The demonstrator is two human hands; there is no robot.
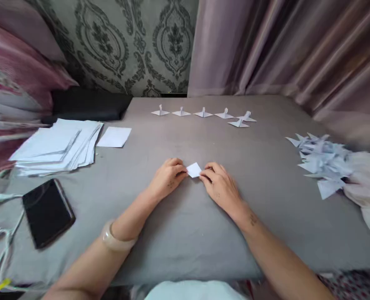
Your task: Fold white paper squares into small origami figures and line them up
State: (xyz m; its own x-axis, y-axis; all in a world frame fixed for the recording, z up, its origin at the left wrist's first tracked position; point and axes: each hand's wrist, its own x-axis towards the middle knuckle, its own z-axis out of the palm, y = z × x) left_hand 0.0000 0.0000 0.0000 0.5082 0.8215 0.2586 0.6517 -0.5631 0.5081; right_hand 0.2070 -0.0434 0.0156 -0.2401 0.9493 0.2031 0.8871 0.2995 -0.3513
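Note:
A small folded white paper (194, 170), diamond-shaped, is held just over the middle of the grey cloth-covered table (185, 233). My left hand (169, 177) pinches its left corner between thumb and fingers. On the other side, my right hand (220, 183) grips the right corner the same way. Beyond my hands, several folded paper cranes (203, 112) stand in a row near the far edge, with one crane (239, 123) set a little in front at the right end.
At the left lie a stack of white paper (56, 146), a single square sheet (114, 137), a black phone (49, 213) and white cables (6, 246). A black cushion-like object (91, 104) sits behind. A heap of folded papers (325, 160) rests on the right beside a pale bag (368, 183).

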